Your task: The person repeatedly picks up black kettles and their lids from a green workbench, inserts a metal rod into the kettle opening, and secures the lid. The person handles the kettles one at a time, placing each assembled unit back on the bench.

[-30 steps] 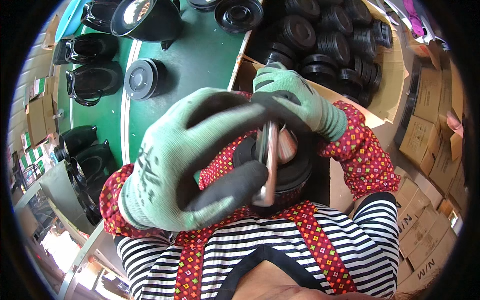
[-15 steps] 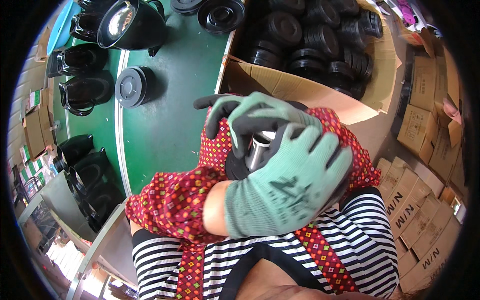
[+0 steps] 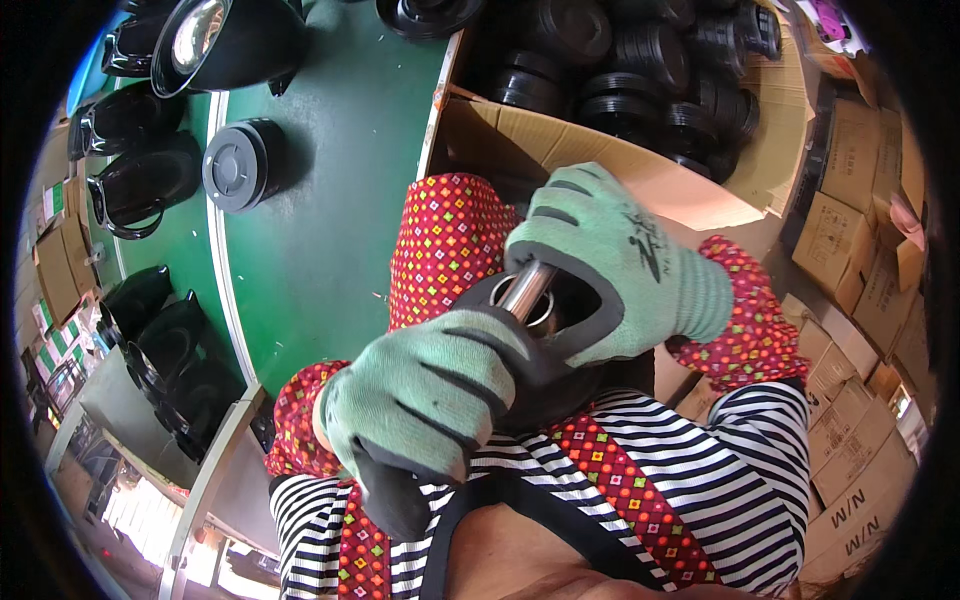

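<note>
Both my hands wear mint-green gloves with dark grey palms and work above my lap. My left hand (image 3: 430, 400) is closed, its fingers curled round the lower end of a shiny metal tube (image 3: 527, 292). The tube slants up to the fingers of my right hand (image 3: 610, 270). That hand is closed round a black round part (image 3: 575, 300), partly hidden by the glove. A thin silver ring (image 3: 546, 312) shows at the part, behind the tube. Whether the tube sits inside the ring I cannot tell.
Ahead on the right, an open cardboard box (image 3: 610, 160) holds many stacked black lids (image 3: 650, 55). On the green table (image 3: 330, 200) at left stand a black lid (image 3: 240, 165) and several glossy black jugs (image 3: 150, 185). Closed cartons (image 3: 850, 240) are piled at far right.
My hands overlapped before; now the left has drawn back toward me and to the left. The right has turned and more of the metal tube shows between them.
</note>
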Motion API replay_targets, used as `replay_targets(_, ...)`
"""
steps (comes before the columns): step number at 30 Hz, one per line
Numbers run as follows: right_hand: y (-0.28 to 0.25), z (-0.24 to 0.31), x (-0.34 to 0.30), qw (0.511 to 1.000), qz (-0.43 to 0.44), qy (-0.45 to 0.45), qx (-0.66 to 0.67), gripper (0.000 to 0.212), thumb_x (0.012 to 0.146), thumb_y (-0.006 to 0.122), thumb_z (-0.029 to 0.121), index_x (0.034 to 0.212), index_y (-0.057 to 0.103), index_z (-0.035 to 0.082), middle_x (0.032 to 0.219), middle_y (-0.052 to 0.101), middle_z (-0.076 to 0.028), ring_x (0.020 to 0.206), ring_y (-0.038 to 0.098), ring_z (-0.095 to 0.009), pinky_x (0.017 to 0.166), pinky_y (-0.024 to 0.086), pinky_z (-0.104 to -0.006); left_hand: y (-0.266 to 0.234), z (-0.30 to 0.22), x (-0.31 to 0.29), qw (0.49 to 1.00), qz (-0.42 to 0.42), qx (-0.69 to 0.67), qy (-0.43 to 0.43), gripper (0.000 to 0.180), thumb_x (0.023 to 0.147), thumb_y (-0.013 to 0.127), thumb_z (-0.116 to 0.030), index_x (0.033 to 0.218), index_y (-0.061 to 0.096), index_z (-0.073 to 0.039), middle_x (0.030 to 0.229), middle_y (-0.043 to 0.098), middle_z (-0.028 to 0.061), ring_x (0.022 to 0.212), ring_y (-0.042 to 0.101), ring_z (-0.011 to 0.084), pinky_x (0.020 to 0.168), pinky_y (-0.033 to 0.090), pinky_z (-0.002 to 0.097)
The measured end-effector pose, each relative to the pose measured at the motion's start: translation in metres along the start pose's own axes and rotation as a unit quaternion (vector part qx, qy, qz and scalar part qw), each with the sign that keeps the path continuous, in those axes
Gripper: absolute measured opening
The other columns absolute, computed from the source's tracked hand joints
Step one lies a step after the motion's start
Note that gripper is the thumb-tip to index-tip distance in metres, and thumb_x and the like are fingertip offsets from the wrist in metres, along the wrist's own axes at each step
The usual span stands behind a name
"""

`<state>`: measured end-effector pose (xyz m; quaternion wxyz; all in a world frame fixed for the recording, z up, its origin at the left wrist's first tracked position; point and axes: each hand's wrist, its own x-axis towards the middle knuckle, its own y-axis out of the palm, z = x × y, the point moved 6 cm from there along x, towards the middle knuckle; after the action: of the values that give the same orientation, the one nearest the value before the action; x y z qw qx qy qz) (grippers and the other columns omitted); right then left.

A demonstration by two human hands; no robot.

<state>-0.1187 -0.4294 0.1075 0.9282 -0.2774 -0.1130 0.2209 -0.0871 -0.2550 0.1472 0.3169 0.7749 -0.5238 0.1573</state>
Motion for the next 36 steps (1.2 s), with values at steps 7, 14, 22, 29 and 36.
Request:
replay_targets(7,-0.011,0.021,-0.015,0.973,0.073,0.166,-0.141,0.063,0.082,0.077,0.068,0.098,0.066,0.009,0.087,0.068,-0.012,0.081,0.069,-0.031,0.077,0.053,-0.0465,-0.028,0.027,-0.023,0.969,-0.106,-0.218,-0.041,0.07,0.109,0.044,-0.066,0.064,0.07,-0.019,0.058,0.068,0.0007,0.069,0.07,0.0234,0.088,0.052,0.0503)
replay_targets(14,-0.023,0.011,0.006,0.99,-0.02,0.078,-0.119,0.058,0.072,0.089,0.055,0.097,0.068,0.007,0.087,0.068,-0.013,0.086,0.07,-0.033,0.078,0.054,-0.0454,-0.029,0.006,-0.031,0.933,-0.221,0.156,-0.236,0.036,0.107,0.059,-0.026,0.129,0.064,0.002,0.126,0.071,0.0176,0.119,0.066,0.0283,0.115,0.046,0.0459)
replay_targets(22,-0.033,0.05,0.014,0.944,-0.188,-0.011,-0.272,0.064,0.085,0.083,0.041,0.142,0.066,0.015,0.145,0.06,-0.014,0.139,0.051,-0.038,0.12,0.034,-0.0557,-0.07,-0.026,-0.116,0.765,-0.376,0.29,-0.434,0.044,0.109,0.059,-0.039,0.097,0.071,0.002,0.07,0.063,-0.0001,0.061,0.057,0.0078,0.056,0.044,0.0271)
replay_targets(29,0.03,0.05,-0.059,0.995,-0.083,0.046,-0.004,0.086,0.071,0.094,0.044,0.142,0.064,0.006,0.142,0.06,-0.019,0.133,0.057,-0.04,0.114,0.045,-0.0506,-0.084,-0.02,-0.294,0.691,-0.477,0.38,-0.387,0.047,0.11,0.056,-0.046,0.096,0.07,-0.003,0.063,0.054,-0.0027,0.054,0.049,0.0064,0.051,0.038,0.0265)
replay_targets(36,0.048,0.053,-0.072,0.978,-0.204,0.033,-0.022,0.064,0.071,0.094,0.04,0.12,0.076,0.002,0.124,0.067,-0.015,0.12,0.062,-0.035,0.109,0.047,-0.0472,-0.086,-0.015,-0.339,0.666,-0.488,0.423,-0.374,0.04,0.106,0.067,-0.033,0.124,0.066,0.003,0.097,0.068,0.0112,0.088,0.066,0.0209,0.077,0.053,0.035)
